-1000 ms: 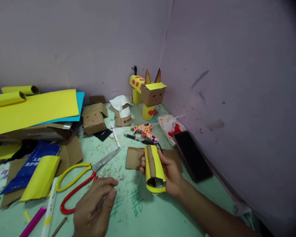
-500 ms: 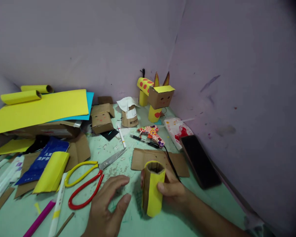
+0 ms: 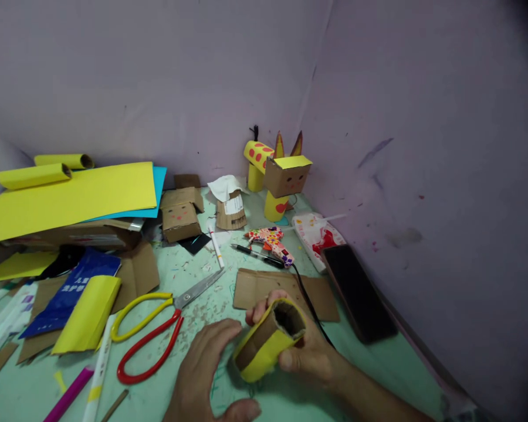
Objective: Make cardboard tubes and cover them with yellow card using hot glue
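My right hand (image 3: 310,354) is closed round a cardboard tube wrapped in yellow paper (image 3: 266,341), tilted so its open end faces up and right. A strip of bare brown cardboard shows along the tube's side. My left hand (image 3: 205,378) lies just left of the tube, fingers spread, fingertips close to its lower end; whether they touch it is unclear. Both hands hover over the pale green table (image 3: 290,404) near its front edge.
Scissors with yellow and red handles (image 3: 158,322) lie left of the hands. A flat cardboard piece (image 3: 255,287), glue gun (image 3: 273,241), pen, marker and black phone (image 3: 356,293) lie behind. Paper animal figures (image 3: 281,176) stand in the corner. Yellow sheets and rolls (image 3: 66,193) pile at left.
My right hand has tipped the tube from upright to leaning left, open end now up and right. My left hand has slid closer beside the tube's lower end.
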### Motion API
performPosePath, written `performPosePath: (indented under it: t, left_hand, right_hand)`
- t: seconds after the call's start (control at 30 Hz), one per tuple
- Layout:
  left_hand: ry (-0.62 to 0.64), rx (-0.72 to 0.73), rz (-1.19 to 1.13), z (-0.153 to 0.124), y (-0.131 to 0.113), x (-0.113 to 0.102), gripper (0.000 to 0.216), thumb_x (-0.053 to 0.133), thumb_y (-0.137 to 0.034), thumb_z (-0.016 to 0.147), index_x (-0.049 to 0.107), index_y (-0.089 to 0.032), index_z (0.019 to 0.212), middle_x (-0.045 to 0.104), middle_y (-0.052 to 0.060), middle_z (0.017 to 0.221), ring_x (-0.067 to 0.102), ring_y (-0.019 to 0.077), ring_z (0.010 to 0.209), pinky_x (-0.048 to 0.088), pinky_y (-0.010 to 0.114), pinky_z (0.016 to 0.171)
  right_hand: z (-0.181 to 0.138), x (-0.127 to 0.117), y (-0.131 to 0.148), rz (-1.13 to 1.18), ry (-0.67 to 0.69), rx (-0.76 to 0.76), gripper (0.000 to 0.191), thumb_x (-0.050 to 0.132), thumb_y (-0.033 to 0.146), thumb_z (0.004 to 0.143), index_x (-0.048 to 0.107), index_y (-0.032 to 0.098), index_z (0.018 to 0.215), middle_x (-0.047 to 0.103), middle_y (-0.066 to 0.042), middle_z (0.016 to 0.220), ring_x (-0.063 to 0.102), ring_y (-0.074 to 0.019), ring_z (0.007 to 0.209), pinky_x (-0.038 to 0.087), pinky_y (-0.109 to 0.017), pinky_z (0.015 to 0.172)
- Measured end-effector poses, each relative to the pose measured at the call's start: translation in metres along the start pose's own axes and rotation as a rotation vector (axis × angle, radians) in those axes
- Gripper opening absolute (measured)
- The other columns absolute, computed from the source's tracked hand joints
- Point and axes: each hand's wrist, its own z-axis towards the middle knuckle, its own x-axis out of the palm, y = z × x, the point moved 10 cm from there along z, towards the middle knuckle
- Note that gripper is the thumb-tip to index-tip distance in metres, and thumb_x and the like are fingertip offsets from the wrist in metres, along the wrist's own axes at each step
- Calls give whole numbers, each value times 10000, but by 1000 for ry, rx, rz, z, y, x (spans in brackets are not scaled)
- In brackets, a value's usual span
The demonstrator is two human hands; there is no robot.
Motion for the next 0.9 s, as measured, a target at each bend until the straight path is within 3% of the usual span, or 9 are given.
performPosePath:
  t: [0.1, 0.2, 0.33, 0.4, 0.5, 0.6, 0.7, 0.9]
  left_hand:
    - [-32, -20, 46, 0, 2, 6, 604, 552, -522, 776, 402, -225, 1281, 594, 107, 1194, 575, 278, 1079, 469, 396, 924]
    - [-50, 49, 145, 5, -7, 3, 442, 541, -291, 799, 425, -201, 1217, 613, 96, 1089, 589, 252, 1005, 477, 397, 881]
    - [2, 151, 290, 12, -16, -8, 427, 554, -129, 734, 460, -185, 1147, 607, 93, 1016, 571, 254, 978, 437, 439, 893]
    - [44, 160, 322, 13, -14, -11, 442, 550, -116, 716, 468, -182, 1146, 596, 98, 1023, 557, 268, 990, 392, 487, 926]
    - [144, 116, 321, 11, -3, -4, 464, 544, -118, 714, 469, -198, 1165, 596, 87, 1029, 549, 273, 993, 338, 533, 958]
    - [201, 99, 319, 8, 4, 6, 494, 586, -199, 753, 434, -204, 1223, 609, 89, 1052, 552, 276, 996, 347, 525, 946]
    - [168, 106, 325, 5, 6, 7, 505, 600, -287, 790, 419, -197, 1253, 619, 99, 1085, 557, 276, 1017, 337, 514, 958]
    - [101, 118, 311, 8, 4, 3, 414, 608, -279, 792, 479, -191, 1174, 658, 81, 1041, 593, 256, 989, 359, 478, 971]
  right_hand:
    - [-1, 5, -9, 112, 42, 46, 513, 788, 418, 628, 544, 252, 1048, 603, -61, 1066, 589, -212, 926, 443, -328, 794]
    - [-2, 1, -16, 128, 39, 83, 576, 823, 405, 590, 534, 288, 1073, 593, -61, 1158, 594, -235, 991, 455, -359, 821]
    - [-3, -21, 1, -275, -76, -4, 784, 853, 443, 516, 499, 289, 1198, 547, -97, 1270, 487, -287, 1189, 357, -428, 990]
    - [-4, -27, 8, -563, -99, -6, 791, 848, 436, 526, 520, 267, 1226, 576, -110, 1237, 502, -305, 1168, 354, -446, 995]
    - [-5, -24, 15, -804, -64, -56, 603, 813, 424, 597, 623, 228, 1135, 654, -113, 1101, 583, -301, 1043, 420, -447, 931]
    - [-4, -20, 17, -870, -38, -157, 441, 760, 430, 673, 683, 224, 1056, 687, -114, 1042, 611, -285, 1003, 450, -434, 905]
    - [-4, -23, 12, -887, -36, -186, 442, 743, 435, 691, 684, 241, 1083, 695, -117, 1059, 619, -278, 1005, 465, -435, 891]
    - [-6, -22, 15, -884, -33, -236, 419, 748, 392, 703, 681, 238, 1086, 708, -102, 1045, 625, -259, 987, 462, -406, 881]
